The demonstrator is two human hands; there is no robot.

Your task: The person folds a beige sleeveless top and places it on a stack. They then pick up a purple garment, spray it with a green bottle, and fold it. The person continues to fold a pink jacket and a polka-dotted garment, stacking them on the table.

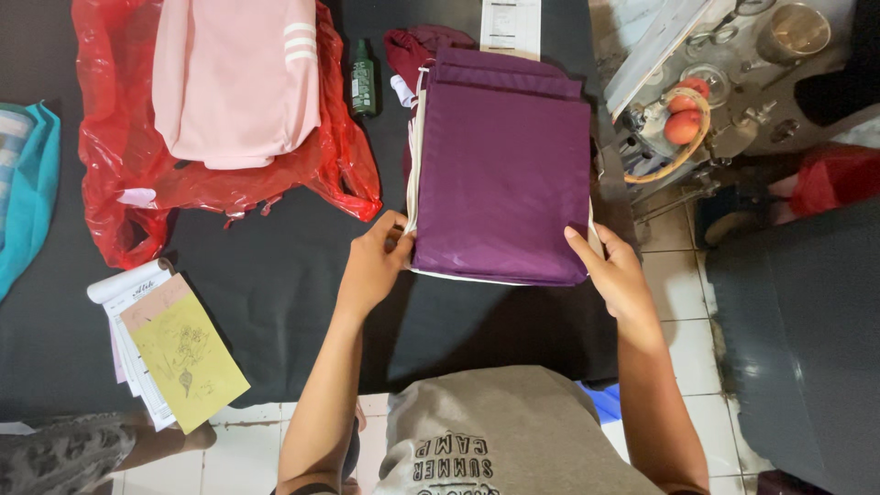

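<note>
Left hand (374, 266) and right hand (616, 275) grip the folded purple cloth (500, 174) on the black table (275, 275).

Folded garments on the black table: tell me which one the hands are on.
The purple folded garment; left hand and right hand grip its near corners. The pink folded garment lies untouched on the red plastic bag.
</note>
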